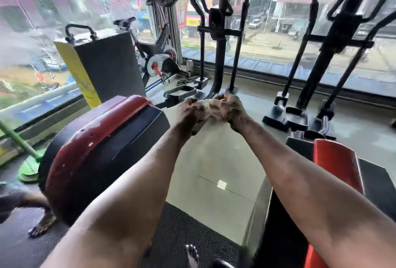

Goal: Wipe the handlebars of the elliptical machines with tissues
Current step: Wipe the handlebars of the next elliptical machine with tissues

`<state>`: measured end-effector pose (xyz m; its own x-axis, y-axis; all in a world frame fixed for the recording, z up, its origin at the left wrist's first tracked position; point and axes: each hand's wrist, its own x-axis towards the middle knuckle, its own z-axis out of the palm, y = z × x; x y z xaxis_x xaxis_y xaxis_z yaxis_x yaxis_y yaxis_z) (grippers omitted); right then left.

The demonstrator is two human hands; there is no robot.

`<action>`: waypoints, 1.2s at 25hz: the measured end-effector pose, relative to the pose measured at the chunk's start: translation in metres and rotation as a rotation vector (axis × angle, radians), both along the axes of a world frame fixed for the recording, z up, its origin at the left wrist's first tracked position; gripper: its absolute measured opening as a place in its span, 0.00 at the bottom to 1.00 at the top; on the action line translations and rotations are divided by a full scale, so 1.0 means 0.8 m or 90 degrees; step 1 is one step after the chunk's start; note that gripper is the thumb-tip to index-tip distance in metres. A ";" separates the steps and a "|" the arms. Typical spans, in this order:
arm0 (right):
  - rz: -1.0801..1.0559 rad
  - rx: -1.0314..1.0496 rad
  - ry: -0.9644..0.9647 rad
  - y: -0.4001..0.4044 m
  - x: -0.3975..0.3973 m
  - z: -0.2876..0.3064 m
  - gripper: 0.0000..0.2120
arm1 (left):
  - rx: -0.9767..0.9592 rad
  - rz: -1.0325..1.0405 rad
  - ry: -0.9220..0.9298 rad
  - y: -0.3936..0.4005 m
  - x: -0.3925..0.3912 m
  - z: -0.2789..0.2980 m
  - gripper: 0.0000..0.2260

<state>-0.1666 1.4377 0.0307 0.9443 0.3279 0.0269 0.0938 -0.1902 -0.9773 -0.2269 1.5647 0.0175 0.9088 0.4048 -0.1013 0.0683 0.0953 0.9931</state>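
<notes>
Two bare forearms reach forward from the bottom of the view, and a bare foot (192,253) stands on the dark rubber mat (188,233) below them, so the person seems to be standing between the machines rather than at a handlebar. The left hand (189,112) and the right hand (231,109) meet in mid-air above the pale floor (214,160), both with fingers curled in, each pinching one side of a thin whitish tissue (209,109) stretched between them. That two-handed hold looks like someone spreading or folding the sheet to get a usable face before wiping; the blur there hides how it is folded.

Just left of the arms sits a red-and-black machine housing (96,149), and to the right a red-orange housing (336,169); these are the rear ends of equipment, low and within reach but not the parts to be cleaned. A green mop (27,160) lies on the floor at far left, near another person's foot (40,228).

Farther on, by the window, stand two elliptical machines: the left elliptical (220,38) and the right elliptical (334,36), their dark upright arms rising out of the top of the view. The grips themselves are cut off, so the wiping has not yet begun and the hands are well apart from them. An exercise bike (158,53) stands in the corner.
</notes>
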 end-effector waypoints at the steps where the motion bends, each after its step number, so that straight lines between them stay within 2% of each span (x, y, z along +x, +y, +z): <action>1: -0.008 0.007 0.002 0.019 0.028 -0.002 0.07 | -0.004 -0.027 -0.013 0.022 0.029 0.001 0.07; 3: -0.026 -0.005 0.011 0.054 0.092 -0.006 0.05 | -0.009 -0.067 -0.014 0.068 0.094 0.000 0.12; 5: -0.045 -0.005 0.029 0.086 0.152 -0.003 0.04 | 0.006 -0.076 0.007 0.100 0.155 0.007 0.11; 7: -0.053 -0.029 0.020 0.114 0.192 0.004 0.03 | 0.022 -0.038 0.015 0.124 0.203 0.015 0.06; 10: -0.044 -0.068 -0.006 0.157 0.245 0.010 0.02 | 0.037 0.016 0.067 0.162 0.264 0.018 0.11; 13: -0.051 -0.093 -0.023 0.187 0.283 0.005 0.04 | 0.023 -0.010 0.078 0.193 0.305 0.014 0.11; 18: -0.066 -0.123 -0.005 0.255 0.327 0.013 0.05 | -0.069 -0.001 0.027 0.258 0.340 0.017 0.13; 25: 0.023 -0.132 -0.026 0.354 0.364 0.005 0.06 | -0.050 0.042 0.073 0.365 0.380 0.003 0.13; 30: 0.070 -0.114 0.048 0.415 0.363 -0.017 0.03 | -0.085 0.124 0.074 0.408 0.344 -0.004 0.04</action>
